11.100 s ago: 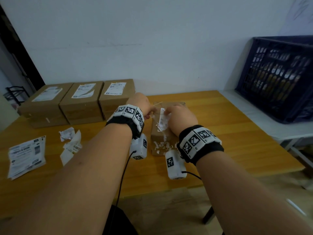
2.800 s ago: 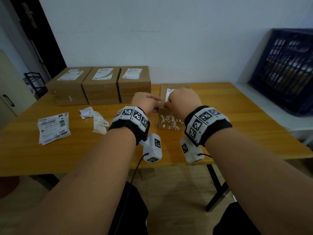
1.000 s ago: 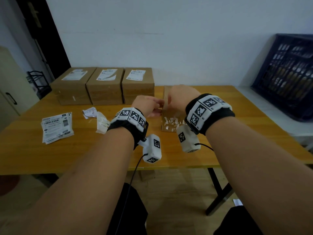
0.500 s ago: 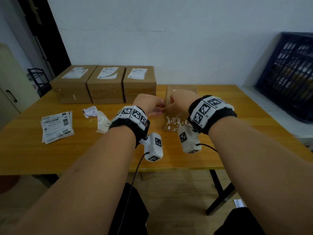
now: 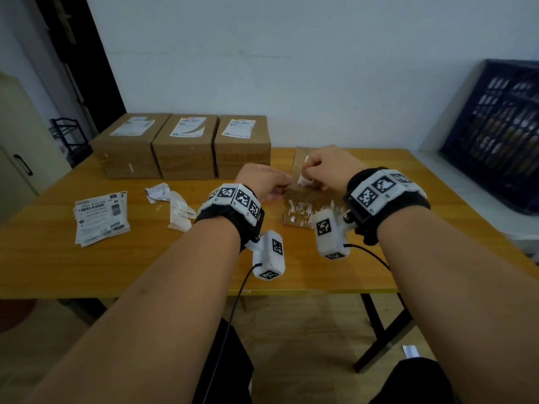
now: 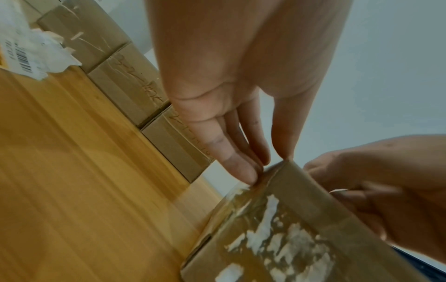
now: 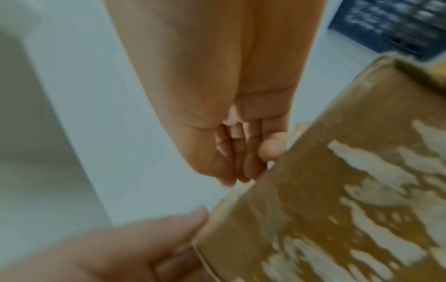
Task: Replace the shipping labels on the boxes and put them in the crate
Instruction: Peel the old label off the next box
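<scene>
A brown box (image 5: 303, 205) stands in the middle of the wooden table (image 5: 145, 266), its near face flecked with white label residue (image 6: 272, 240). My left hand (image 5: 284, 183) pinches the box's upper left corner, thumb on the top edge and fingers (image 6: 243, 171) against the side. My right hand (image 5: 307, 170) is over the box's top and pinches a white strip of old label (image 5: 302, 178) that sticks up from it. In the right wrist view that hand (image 7: 241, 171) has curled fingers at the box's top edge (image 7: 277, 171). The dark blue crate (image 5: 495, 126) stands at the far right.
Three more labelled boxes (image 5: 186, 144) line the back left of the table. A stack of fresh labels (image 5: 100, 217) lies at the left, with torn label scraps (image 5: 178, 208) beside it. The crate rests on a lower white surface (image 5: 466, 199) right of the table.
My right hand has come down from above the box to its top, and a white label strip now shows at its fingers. The left hand stays on the corner.
</scene>
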`<state>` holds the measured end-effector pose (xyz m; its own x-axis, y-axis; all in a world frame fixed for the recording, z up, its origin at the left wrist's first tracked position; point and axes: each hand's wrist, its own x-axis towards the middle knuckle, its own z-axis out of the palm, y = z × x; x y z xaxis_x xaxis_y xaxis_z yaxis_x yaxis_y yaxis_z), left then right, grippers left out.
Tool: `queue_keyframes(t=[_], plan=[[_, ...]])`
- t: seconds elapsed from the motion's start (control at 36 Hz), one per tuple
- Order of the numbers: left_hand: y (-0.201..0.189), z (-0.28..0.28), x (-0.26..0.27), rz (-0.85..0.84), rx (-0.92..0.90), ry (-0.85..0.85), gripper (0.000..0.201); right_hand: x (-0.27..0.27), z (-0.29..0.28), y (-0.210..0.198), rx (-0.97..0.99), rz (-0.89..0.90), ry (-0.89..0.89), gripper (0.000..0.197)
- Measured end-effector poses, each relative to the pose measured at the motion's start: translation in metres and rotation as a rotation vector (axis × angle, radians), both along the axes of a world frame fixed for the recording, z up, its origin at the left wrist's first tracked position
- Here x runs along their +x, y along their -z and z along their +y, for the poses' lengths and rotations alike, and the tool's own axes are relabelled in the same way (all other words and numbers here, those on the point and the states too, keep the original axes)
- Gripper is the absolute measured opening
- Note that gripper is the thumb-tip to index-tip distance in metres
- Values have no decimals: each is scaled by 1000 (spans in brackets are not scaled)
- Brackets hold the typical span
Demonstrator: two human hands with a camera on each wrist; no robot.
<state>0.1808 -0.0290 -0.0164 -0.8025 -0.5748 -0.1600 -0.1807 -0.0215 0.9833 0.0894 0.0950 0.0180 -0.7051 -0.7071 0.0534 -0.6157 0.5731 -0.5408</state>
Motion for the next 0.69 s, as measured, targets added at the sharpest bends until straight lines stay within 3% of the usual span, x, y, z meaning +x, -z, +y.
queue_keyframes(t=[0.19, 0.36, 0.69], plan=[[1, 2, -5, 4, -67, -13, 12, -2, 9, 2, -72, -51, -27, 12], [-1, 3, -2, 6, -94, -7, 12, 0, 4, 2, -12, 43, -53, 5], [-1, 0, -1, -9, -73, -11, 15, 7, -14, -6, 165, 236, -50, 12]])
